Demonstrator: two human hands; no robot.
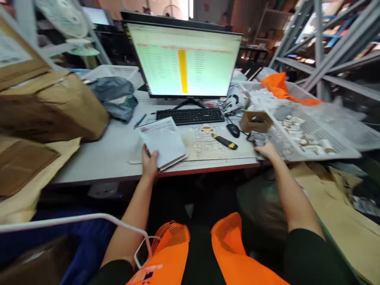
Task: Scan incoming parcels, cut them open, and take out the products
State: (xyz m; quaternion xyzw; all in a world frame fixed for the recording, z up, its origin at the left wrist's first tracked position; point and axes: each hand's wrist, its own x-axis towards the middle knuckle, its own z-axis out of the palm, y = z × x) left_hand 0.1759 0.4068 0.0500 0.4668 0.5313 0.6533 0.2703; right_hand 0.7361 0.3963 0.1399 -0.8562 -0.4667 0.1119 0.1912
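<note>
A white, flat, book-like stack (163, 144) with print along its top edge lies tilted at the desk's front left. My left hand (150, 162) grips its lower left corner, thumb on top. At the front right of the desk, my right hand (266, 150) has its fingers curled down at a small grey and clear packet (257, 137). What sits under those fingers is hidden. Left of that hand, a yellow and black utility knife (225, 141) rests on the printed desk mat (192, 148), below a black mouse (233, 130). A small open cardboard box (256, 121) stands just behind my right hand.
A monitor (187, 59) stands behind a black keyboard (190, 116). Large cartons (50, 103) and a grey plastic bag (114, 95) crowd the left. White trays (332, 136) with small rolls and an orange cloth (282, 87) fill the right. A white cable (97, 217) crosses my left arm.
</note>
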